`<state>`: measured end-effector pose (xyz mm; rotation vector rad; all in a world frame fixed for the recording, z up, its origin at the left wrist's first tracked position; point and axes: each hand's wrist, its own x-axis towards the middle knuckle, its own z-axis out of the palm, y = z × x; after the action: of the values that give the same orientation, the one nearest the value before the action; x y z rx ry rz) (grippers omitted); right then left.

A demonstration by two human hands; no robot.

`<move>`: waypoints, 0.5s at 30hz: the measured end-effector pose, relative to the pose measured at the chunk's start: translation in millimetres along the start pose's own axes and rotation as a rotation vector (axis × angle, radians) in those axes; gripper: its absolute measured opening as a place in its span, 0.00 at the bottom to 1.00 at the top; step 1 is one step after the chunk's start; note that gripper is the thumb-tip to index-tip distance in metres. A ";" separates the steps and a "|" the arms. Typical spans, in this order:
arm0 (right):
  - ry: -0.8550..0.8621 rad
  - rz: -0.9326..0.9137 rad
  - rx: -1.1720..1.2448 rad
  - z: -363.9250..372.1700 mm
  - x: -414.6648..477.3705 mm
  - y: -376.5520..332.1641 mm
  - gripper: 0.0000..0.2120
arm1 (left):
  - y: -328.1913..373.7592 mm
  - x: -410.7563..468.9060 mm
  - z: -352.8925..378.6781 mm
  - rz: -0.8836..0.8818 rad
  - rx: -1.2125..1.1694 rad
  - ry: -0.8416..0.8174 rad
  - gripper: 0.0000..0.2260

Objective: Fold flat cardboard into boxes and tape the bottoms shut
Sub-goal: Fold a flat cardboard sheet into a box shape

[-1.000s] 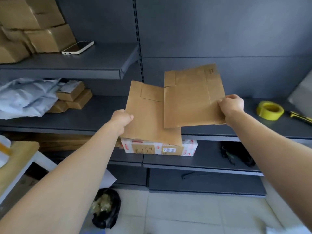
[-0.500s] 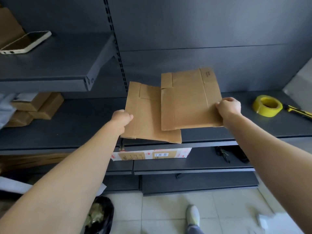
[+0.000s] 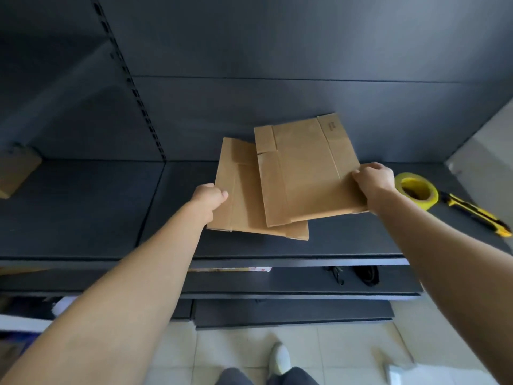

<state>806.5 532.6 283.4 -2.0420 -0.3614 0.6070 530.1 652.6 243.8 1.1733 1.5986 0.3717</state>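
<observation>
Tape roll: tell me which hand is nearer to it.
Right. The right hand, gripping the upper sheet, is just left of the tape roll; the left hand grips the lower sheet, farther left beyond both sheets.

— What colour is the cardboard [image 3: 305, 173] showing?
— It is showing plain tan all over, with creases running as darker lines.
— And the shelf [image 3: 83, 212]?
— It is looking dark grey. The tape [image 3: 431, 198] is showing bright yellow, the knife [image 3: 477, 215] yellow with black.
— The floor [image 3: 333, 354]?
— Pale cream tiles are forming a grid; the shoe [image 3: 280, 359] is looking white.
</observation>
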 end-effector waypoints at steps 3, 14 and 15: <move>0.035 0.011 -0.024 -15.7 13.0 9.8 0.12 | 7.0 2.7 27.5 0.006 -0.007 -0.040 0.17; 0.136 0.086 0.050 -60.9 32.9 55.4 0.12 | 2.1 14.4 94.8 0.002 0.043 -0.164 0.20; 0.143 0.088 0.049 -63.4 34.6 57.4 0.13 | 2.1 14.4 98.2 -0.003 0.036 -0.165 0.22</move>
<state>871.1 474.6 252.1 -2.0487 -0.1710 0.5145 617.1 634.5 199.5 1.1969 1.4689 0.2389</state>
